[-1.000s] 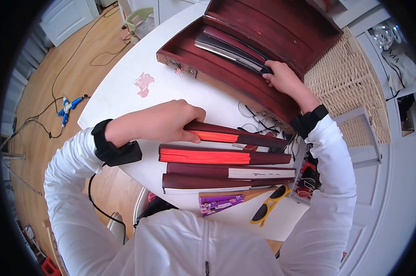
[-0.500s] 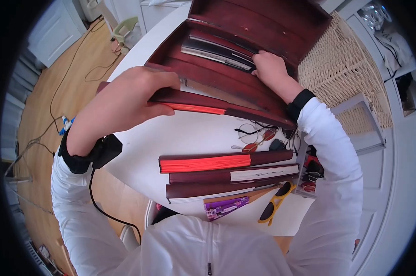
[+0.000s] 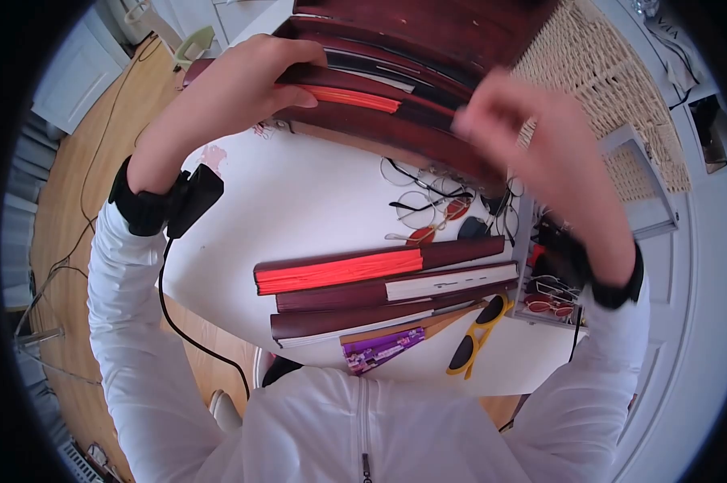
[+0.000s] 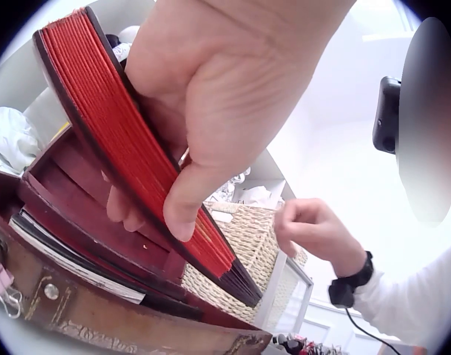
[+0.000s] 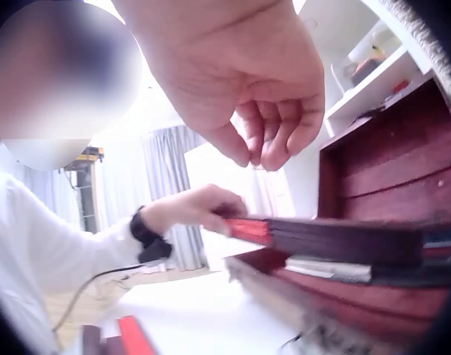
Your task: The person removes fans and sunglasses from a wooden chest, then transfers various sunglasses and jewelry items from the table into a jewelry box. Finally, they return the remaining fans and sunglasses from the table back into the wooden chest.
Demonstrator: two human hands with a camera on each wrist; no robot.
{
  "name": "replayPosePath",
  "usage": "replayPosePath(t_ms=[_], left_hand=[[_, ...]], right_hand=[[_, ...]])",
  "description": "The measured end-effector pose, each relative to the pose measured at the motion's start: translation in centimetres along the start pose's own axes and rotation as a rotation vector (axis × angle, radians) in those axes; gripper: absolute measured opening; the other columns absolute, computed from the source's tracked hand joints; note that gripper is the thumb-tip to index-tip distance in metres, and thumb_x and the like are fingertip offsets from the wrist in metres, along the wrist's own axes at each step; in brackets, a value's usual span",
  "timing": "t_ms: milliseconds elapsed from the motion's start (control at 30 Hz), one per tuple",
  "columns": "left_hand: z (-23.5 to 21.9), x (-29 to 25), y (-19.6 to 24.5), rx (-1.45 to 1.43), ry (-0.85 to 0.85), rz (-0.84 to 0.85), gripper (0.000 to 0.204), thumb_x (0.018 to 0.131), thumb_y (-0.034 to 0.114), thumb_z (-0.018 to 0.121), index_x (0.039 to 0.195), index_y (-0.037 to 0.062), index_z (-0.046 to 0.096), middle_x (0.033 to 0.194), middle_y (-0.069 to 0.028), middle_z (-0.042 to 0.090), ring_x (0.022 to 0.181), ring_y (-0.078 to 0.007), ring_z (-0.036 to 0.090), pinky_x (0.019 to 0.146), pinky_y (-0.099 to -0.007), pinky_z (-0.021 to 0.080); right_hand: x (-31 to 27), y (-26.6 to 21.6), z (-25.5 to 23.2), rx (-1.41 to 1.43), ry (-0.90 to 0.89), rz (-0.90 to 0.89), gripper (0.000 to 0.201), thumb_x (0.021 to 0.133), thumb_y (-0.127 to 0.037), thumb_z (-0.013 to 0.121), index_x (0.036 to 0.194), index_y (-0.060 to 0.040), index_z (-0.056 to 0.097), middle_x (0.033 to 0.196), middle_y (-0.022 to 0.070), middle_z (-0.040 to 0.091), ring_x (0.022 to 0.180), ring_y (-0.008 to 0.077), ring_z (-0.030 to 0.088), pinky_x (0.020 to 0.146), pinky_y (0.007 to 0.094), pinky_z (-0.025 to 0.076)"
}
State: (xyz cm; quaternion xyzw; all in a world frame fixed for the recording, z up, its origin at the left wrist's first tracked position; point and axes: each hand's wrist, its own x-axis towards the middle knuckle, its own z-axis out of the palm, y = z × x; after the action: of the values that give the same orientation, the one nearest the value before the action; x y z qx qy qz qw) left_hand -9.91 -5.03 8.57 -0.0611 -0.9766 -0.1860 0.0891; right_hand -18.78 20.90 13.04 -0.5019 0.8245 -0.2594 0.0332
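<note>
My left hand (image 3: 238,92) grips the left part of a large dark red folded fan (image 3: 351,98) with red pleats, thumb on the pleated side. It holds the fan over the open dark red case (image 3: 363,129), where other dark folded fans (image 3: 391,78) lie. Seen from the left wrist, the fan (image 4: 110,103) slants above the case, whose front wall (image 4: 136,318) is below it. My right hand (image 3: 540,129), blurred in the head view, is above the case's right end. In the right wrist view that hand (image 5: 240,81) has loosely bent fingers and holds nothing.
Several folded fans (image 3: 339,272) lie on the white table (image 3: 210,266), beside a purple fan (image 3: 383,348) and yellow sunglasses (image 3: 477,338). Round glasses (image 3: 416,209) lie by the case's front. On the right are an open box of glasses (image 3: 550,306) and a woven basket (image 3: 613,88).
My left hand has carried the fan up from the table, away from my body, to over the case. My right hand has let go of the fans inside and moved back to the right.
</note>
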Motion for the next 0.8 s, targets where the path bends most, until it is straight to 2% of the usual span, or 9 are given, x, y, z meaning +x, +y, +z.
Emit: replayPosePath(t_ms=[67,100,133,267,400,467,567,667,800], left_hand=[[0.9,0.3,-0.5,0.05,0.061,0.104,0.026,0.078,0.006,0.065,0.102,0.0049,0.057,0.084,-0.0111,0.062,0.066,-0.0214,0.059,0.062,-0.0302,0.048],[1.1,0.4,-0.3,0.047,0.054,0.106,0.026,0.078,0.006,0.065,0.102,0.0049,0.057,0.084,-0.0111,0.062,0.066,-0.0214,0.059,0.062,-0.0302,0.048],[1.2,0.3,-0.1,0.044,0.061,0.107,0.026,0.078,0.007,0.066,0.103,0.005,0.057,0.084,-0.0109,0.062,0.065,-0.0205,0.059,0.061,-0.0298,0.048],[1.4,-0.5,1.2,0.098,0.137,0.085,0.028,0.079,0.009,0.067,0.105,0.0043,0.057,0.082,-0.0108,0.061,0.063,-0.019,0.058,0.059,-0.0288,0.048],[1.0,-1.4,2.2,-0.065,0.027,-0.13,0.03,0.078,0.01,0.068,0.105,0.0029,0.056,0.081,-0.0114,0.061,0.063,-0.02,0.058,0.06,-0.0296,0.047],[1.1,-1.6,1.8,0.05,0.077,0.039,0.03,0.078,0.009,0.068,0.105,0.0017,0.056,0.081,-0.0117,0.061,0.064,-0.0212,0.058,0.062,-0.0307,0.047],[0.9,-2.0,2.5,-0.001,0.038,-0.053,0.032,0.077,0.008,0.068,0.106,0.0013,0.057,0.087,-0.0134,0.063,0.072,-0.0264,0.06,0.069,-0.0328,0.048],[1.7,-2.2,1.5,0.053,0.101,0.045,0.036,0.073,0.006,0.07,0.106,-0.0014,0.057,0.1,-0.0174,0.063,0.092,-0.0345,0.06,0.081,-0.0347,0.046],[2.5,-2.4,1.7,-0.015,0.135,0.058,0.036,0.071,0.008,0.071,0.103,-0.0023,0.058,0.099,-0.0172,0.062,0.092,-0.035,0.057,0.082,-0.0366,0.045]], right_hand=[[-3.6,0.6,2.6,-0.011,-0.289,-0.185,0.011,0.078,-0.011,0.06,0.076,-0.0013,0.058,0.074,0.0128,0.059,0.072,0.0289,0.06,0.064,0.0374,0.048],[-5.2,0.7,3.9,-0.08,-0.466,-0.164,0.011,0.077,-0.01,0.061,0.079,0.0001,0.057,0.079,0.0138,0.059,0.078,0.0303,0.06,0.069,0.0381,0.048],[-6.3,1.5,5.1,-0.143,-0.522,-0.234,0.01,0.076,-0.007,0.06,0.081,0.0012,0.056,0.081,0.0135,0.058,0.08,0.0308,0.059,0.071,0.0377,0.048],[-8.1,2.8,6.7,-0.189,-0.403,-0.304,0.016,0.069,-0.001,0.058,0.085,0.0012,0.055,0.082,0.0116,0.056,0.083,0.0286,0.057,0.077,0.0363,0.045],[-8.9,1.6,5.4,-0.177,-0.568,-0.224,0.019,0.067,0.0,0.058,0.085,0.0012,0.054,0.082,0.011,0.055,0.082,0.0273,0.057,0.075,0.036,0.045],[-10.3,2.0,6.4,-0.243,-0.568,-0.268,0.022,0.064,0.001,0.061,0.084,0.0,0.054,0.08,0.01,0.055,0.079,0.0253,0.057,0.073,0.034,0.043],[-11.2,1.9,6.8,-0.487,-0.538,-0.256,0.025,0.06,0.001,0.063,0.084,-0.0013,0.055,0.081,0.0091,0.054,0.076,0.0233,0.057,0.071,0.0316,0.041],[-11.4,2.4,6.6,-0.474,-0.557,-0.229,0.028,0.058,0.0,0.065,0.084,-0.0006,0.056,0.082,0.0088,0.053,0.079,0.0224,0.055,0.073,0.031,0.038],[-11.6,2.9,6.9,-0.504,-0.488,-0.271,0.027,0.057,-0.001,0.065,0.083,0.0,0.058,0.082,0.0077,0.051,0.086,0.0214,0.05,0.075,0.0313,0.035]])
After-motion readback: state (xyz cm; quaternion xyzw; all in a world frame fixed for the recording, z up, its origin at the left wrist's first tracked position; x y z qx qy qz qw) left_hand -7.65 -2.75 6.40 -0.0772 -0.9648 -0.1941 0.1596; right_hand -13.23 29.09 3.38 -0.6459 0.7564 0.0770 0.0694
